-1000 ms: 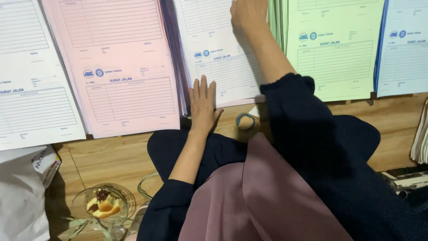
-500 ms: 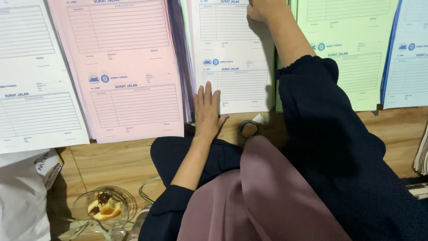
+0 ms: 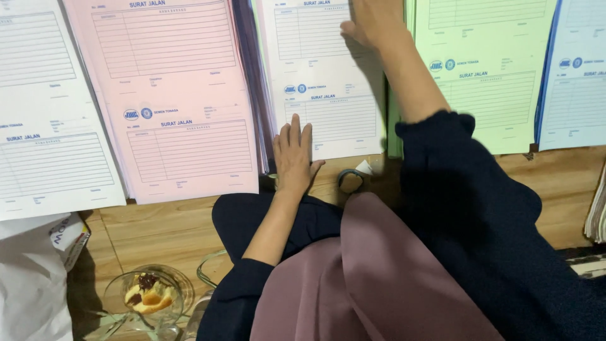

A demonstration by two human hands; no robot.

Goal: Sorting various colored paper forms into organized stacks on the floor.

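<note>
Hands rest on the white form stack [image 3: 328, 82], which lies between the pink form stack [image 3: 164, 95] and the green form stack [image 3: 486, 69]. In the head view, the left hand [image 3: 295, 156] lies flat, fingers released, on its lower edge; the right hand [image 3: 372, 22] presses its top, fingers loosely bent, grasping nothing visible.

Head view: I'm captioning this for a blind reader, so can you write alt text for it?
A seated person presses the left hand flat on the lower edge of a white form stack while the right hand reaches to its top. Pink, green and blue stacks lie alongside on a wooden floor; a glass dessert dish sits lower left.
</note>
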